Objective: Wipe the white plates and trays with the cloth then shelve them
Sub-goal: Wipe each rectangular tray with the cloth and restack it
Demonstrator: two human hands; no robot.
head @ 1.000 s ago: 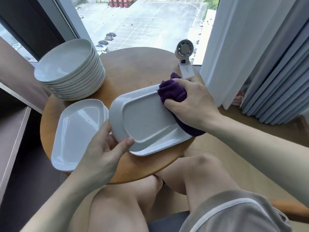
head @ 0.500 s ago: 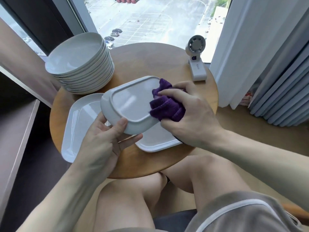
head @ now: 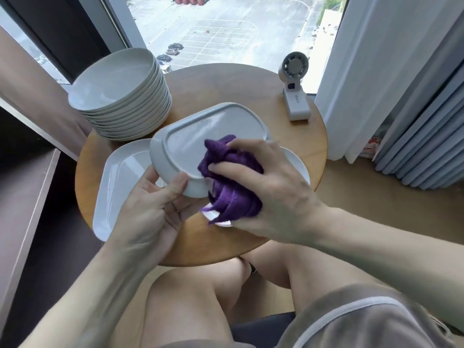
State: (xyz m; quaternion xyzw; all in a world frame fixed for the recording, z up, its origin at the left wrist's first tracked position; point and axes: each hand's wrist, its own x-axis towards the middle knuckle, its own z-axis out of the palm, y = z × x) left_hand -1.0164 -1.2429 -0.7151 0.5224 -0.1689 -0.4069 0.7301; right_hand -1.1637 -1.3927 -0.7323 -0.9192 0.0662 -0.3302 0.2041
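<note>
Two hands are sharing one white tray [head: 200,136], which is being held upside down and tilted just above the round wooden table [head: 226,86]. The left hand [head: 150,204] is gripping its near rim, with the thumb lying on the raised foot and the fingers curling underneath. The right hand [head: 273,194] is clutching a bunched purple cloth [head: 231,182] and pressing it onto the tray's underside.

To wipe well, I judge the left hand should be pinching firmly while the right is sweeping along the foot ring and out to the far corners. Turning the tray looks better than reaching over it, since the stack of white plates [head: 120,96] is sitting just beside its far-left edge.

A second tray [head: 118,187] is lying on the table, partly beneath the held one. A third white piece [head: 297,169] is showing under the right hand, mostly covered, so its shape is hard to tell. The held tray's upper face is pointing away, and no shelf is plainly showing.
</note>
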